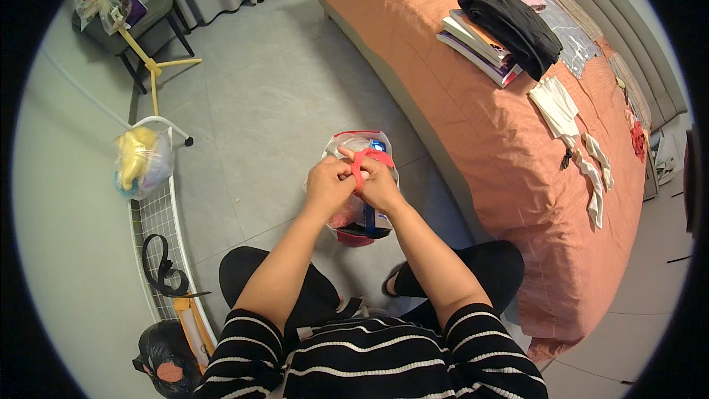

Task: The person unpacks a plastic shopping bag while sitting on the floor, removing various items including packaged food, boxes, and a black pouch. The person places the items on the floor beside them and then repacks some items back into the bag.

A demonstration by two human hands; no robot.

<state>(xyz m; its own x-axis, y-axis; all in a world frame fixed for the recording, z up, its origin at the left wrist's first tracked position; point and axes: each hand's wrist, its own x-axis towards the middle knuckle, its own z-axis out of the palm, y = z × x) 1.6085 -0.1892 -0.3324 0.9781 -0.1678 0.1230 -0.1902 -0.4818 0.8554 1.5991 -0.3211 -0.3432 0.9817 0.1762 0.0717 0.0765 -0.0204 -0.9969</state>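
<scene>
Both my hands are close together above an open white and red bag (390, 154) that stands on the floor between my knees. My left hand (329, 183) is closed on a red strap (360, 168), its fingers bent against the other hand. The same strap loops around the fingers of my right hand (379, 188), which is closed on it too. Inside the bag are clear plastic wrapping and a blue and white box (377, 218), partly covered by my hands and wrists. Whether the strap is fixed to the bag is hidden.
On my right is a bed with an orange cover (487, 155), holding books (476, 48), a black garment (517, 29) and white clothing (555, 109). Along the left wall stand a white wire rack (156, 216), a black belt (164, 270), a plastic bag (142, 162) and a chair (155, 18).
</scene>
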